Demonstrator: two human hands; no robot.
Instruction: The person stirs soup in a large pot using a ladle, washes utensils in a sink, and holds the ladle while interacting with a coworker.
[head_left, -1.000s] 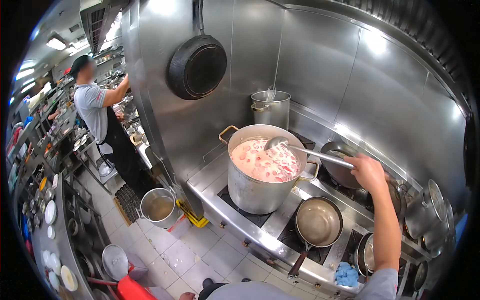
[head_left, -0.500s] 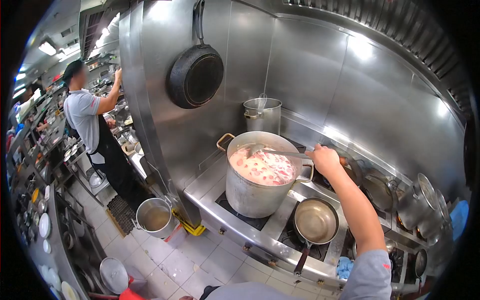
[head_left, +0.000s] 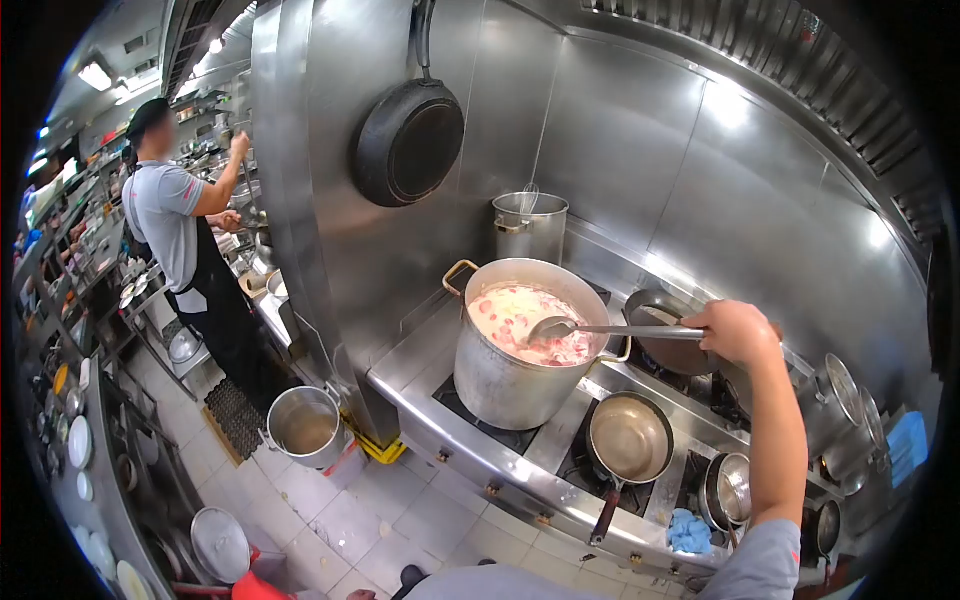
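My right hand [head_left: 742, 332] is closed round the handle end of a long metal ladle [head_left: 640, 331]. The ladle's bowl rests at the surface of a pale, creamy liquid with pink-red pieces [head_left: 512, 308], inside a large aluminium stockpot [head_left: 510, 385]. That pot stands on the stove and has brass-coloured handles. Below my right forearm are a frying pan [head_left: 630, 437] and a blue cloth [head_left: 689, 531]. At the bottom edge a small skin-toned patch, perhaps part of my left hand [head_left: 361, 595], shows; its fingers cannot be made out.
Behind the stockpot stands a smaller pot [head_left: 531, 232] with a whisk. A black pan [head_left: 410, 145] hangs on the steel wall. More pans [head_left: 668, 335] sit on the back burners. On the floor at left is a pot of liquid [head_left: 305, 428]. A co-worker [head_left: 170, 220] stands beyond the wall.
My right hand has moved right and slightly down with the ladle. The ladle's bowl has come from the pot's far left side to its near right side. The view has shifted slightly.
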